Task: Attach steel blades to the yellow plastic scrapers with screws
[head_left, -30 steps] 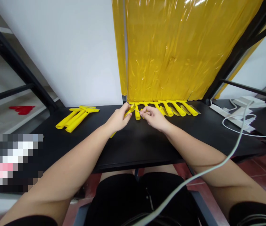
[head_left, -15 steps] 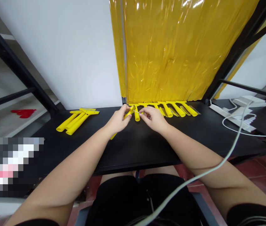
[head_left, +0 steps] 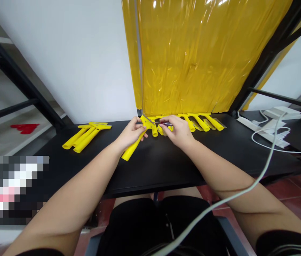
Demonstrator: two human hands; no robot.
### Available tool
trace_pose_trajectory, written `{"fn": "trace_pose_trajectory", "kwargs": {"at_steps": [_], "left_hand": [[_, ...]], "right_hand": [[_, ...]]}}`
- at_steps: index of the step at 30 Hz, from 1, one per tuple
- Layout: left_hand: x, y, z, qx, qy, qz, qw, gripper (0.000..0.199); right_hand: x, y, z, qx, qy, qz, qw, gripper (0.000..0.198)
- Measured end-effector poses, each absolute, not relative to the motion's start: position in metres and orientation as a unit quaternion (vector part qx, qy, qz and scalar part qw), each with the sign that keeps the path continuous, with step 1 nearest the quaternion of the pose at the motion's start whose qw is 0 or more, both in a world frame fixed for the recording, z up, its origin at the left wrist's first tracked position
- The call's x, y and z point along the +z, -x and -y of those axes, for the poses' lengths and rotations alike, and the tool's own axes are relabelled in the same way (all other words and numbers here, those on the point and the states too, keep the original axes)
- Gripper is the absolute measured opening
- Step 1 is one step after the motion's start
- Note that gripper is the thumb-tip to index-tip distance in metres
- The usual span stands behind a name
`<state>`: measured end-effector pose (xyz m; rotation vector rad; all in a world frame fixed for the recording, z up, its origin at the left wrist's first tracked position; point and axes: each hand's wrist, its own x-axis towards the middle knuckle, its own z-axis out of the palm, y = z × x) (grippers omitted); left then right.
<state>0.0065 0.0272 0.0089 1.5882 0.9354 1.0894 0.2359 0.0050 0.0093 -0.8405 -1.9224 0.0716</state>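
Seen from a head-worn camera, two bare arms reach forward over a black surface (head_left: 163, 167). The left hand (head_left: 132, 134) is clamped on a yellow T-shaped tool (head_left: 130, 150) near its head, fingers and thumb closed round the upper handle. The tool is held tilted above the middle of the surface: its head leans up and to the right, with a thin grey strip along the edge, and its round handle slopes down to the left below the hand.

The right hand (head_left: 177, 131) faces it from the other side, thumb and fingers together, pinched on a thin metal rod (head_left: 158, 123). The rod points left to the head of the held tool; whether its tip touches cannot be made out.

Just behind the hands and on to the right, more yellow tools (head_left: 191, 124) lie in a row along the back edge, heads away from the person, handles towards the person. Some have clear or shiny flat pieces beside them. Well to the left, a few similar tools (head_left: 88, 137) lie close together, partly overlapping.

A white panel (head_left: 81, 60) and a glossy yellow sheet (head_left: 193, 60) stand behind. At the right lies a white power strip (head_left: 263, 133) with plugs. A pale cable (head_left: 234, 196) crosses the foreground, in front of the right forearm. At far left, a red item (head_left: 24, 128) rests on a shelf (head_left: 24, 140).
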Motion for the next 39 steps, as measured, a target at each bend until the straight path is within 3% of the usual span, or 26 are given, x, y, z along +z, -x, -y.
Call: {"fn": "trace_pose_trajectory", "kwargs": {"at_steps": [8, 16, 19, 24, 26, 29, 33, 39], "left_hand": [[0.009, -0.006, -0.026, 0.448, -0.653, -0.361, 0.492, 0.021], [0.009, -0.005, -0.03, 0.487, -0.669, -0.352, 0.437, 0.024], [0.004, -0.003, -0.033, 0.483, -0.694, -0.367, 0.387, 0.027], [-0.004, 0.003, -0.039, 0.466, -0.737, -0.38, 0.309, 0.023], [-0.005, 0.005, -0.041, 0.454, -0.75, -0.386, 0.286, 0.02], [-0.004, 0.005, -0.042, 0.444, -0.754, -0.39, 0.288, 0.023], [0.0, 0.004, -0.044, 0.463, -0.695, -0.374, 0.403, 0.034], [0.008, 0.014, -0.052, 0.475, -0.602, -0.39, 0.51, 0.025]], "right_hand": [[0.01, -0.235, -0.003, 0.015, 0.391, 0.804, 0.448, 0.02], [0.01, -0.233, -0.004, -0.01, 0.477, 0.791, 0.384, 0.032], [0.008, -0.233, -0.01, 0.095, 0.464, 0.778, 0.413, 0.04], [-0.002, -0.232, -0.022, 0.476, 0.422, 0.636, 0.437, 0.051], [-0.003, -0.231, -0.024, 0.57, 0.405, 0.575, 0.424, 0.049], [-0.002, -0.231, -0.025, 0.601, 0.407, 0.552, 0.41, 0.045], [0.001, -0.238, -0.028, 0.606, 0.406, 0.563, 0.389, 0.039], [0.002, -0.25, -0.031, 0.644, 0.357, 0.539, 0.408, 0.036]]}}
